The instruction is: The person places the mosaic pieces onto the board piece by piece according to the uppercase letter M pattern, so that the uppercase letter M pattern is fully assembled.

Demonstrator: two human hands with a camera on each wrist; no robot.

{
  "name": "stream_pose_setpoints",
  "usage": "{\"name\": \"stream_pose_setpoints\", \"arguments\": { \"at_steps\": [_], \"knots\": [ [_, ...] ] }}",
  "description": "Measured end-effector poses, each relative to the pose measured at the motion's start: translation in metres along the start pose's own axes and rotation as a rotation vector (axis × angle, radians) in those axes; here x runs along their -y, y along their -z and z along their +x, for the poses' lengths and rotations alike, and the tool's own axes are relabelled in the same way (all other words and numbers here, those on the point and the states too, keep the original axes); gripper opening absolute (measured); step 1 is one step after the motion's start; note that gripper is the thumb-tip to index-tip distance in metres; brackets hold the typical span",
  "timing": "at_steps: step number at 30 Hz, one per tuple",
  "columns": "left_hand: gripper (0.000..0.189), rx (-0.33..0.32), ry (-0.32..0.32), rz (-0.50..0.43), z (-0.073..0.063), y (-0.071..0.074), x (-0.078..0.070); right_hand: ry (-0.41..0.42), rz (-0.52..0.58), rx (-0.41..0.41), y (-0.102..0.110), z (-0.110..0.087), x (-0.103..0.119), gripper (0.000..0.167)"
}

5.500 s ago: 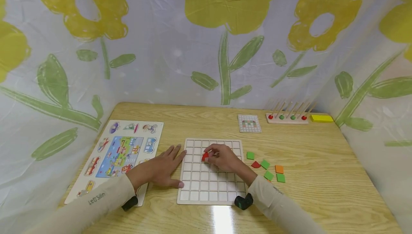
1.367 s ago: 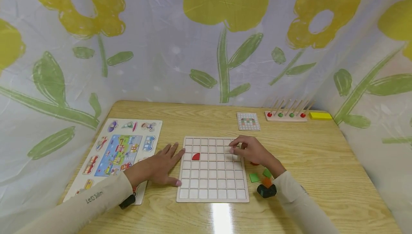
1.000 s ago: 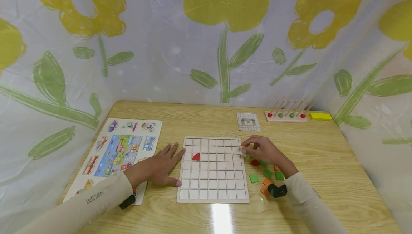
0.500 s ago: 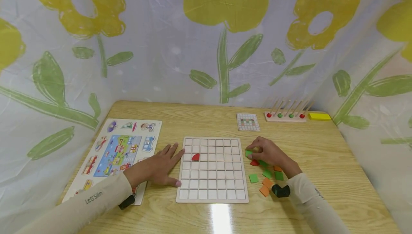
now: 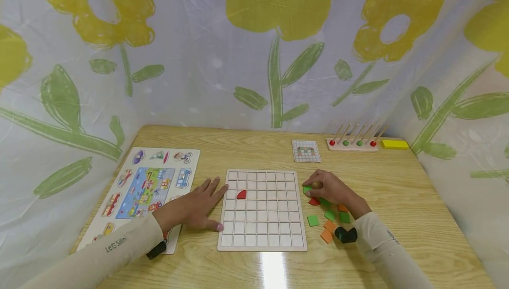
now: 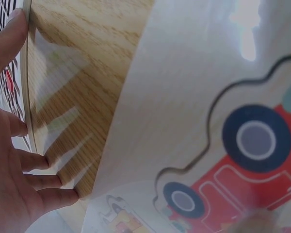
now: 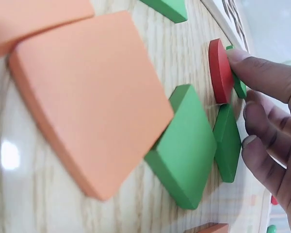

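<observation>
A white grid board lies flat in the middle of the table in the head view. One red quarter-circle tile sits in a cell on its left side. My left hand rests with spread fingers at the board's left edge; its thumb and a fingertip touch the frame. Just past the right edge, my right hand pinches a green square tile between thumb and index finger, low at the table. In the right wrist view, another red quarter-circle tile lies right beside that thumb.
Loose green tiles and orange tiles lie scattered below my right hand. A small pattern card is behind the board. Farther right stand a peg rack and a yellow block. A vehicle puzzle board lies left.
My right hand has left the red quarter-circle tile in a board cell, moved right off the board and taken hold of a green square tile. The left hand stays at the edge.
</observation>
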State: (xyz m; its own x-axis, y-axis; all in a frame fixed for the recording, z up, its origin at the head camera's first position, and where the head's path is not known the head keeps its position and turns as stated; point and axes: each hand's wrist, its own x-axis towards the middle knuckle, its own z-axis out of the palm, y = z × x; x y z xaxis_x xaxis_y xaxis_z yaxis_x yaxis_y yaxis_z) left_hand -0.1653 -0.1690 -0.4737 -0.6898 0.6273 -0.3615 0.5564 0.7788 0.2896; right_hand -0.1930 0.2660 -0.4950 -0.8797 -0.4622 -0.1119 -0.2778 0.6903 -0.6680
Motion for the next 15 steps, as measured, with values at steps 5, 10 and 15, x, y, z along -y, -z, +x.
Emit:
{"name": "stream_pose_setpoints", "arguments": {
  "at_steps": [5, 10, 15],
  "knots": [
    [0.112, 0.002, -0.003, -0.001, -0.0001, 0.0, 0.0001, -0.022, 0.021, 0.029, 0.0005, 0.0012, 0.0013, 0.023],
    [0.112, -0.006, -0.009, -0.002, -0.0005, -0.0009, -0.0004, -0.029, 0.086, 0.063, -0.0004, 0.0029, 0.0017, 0.018],
    [0.111, -0.004, -0.004, 0.001, -0.0009, -0.0004, -0.0004, -0.031, 0.099, 0.066, -0.001, 0.0029, 0.0047, 0.016]
  ]
}}
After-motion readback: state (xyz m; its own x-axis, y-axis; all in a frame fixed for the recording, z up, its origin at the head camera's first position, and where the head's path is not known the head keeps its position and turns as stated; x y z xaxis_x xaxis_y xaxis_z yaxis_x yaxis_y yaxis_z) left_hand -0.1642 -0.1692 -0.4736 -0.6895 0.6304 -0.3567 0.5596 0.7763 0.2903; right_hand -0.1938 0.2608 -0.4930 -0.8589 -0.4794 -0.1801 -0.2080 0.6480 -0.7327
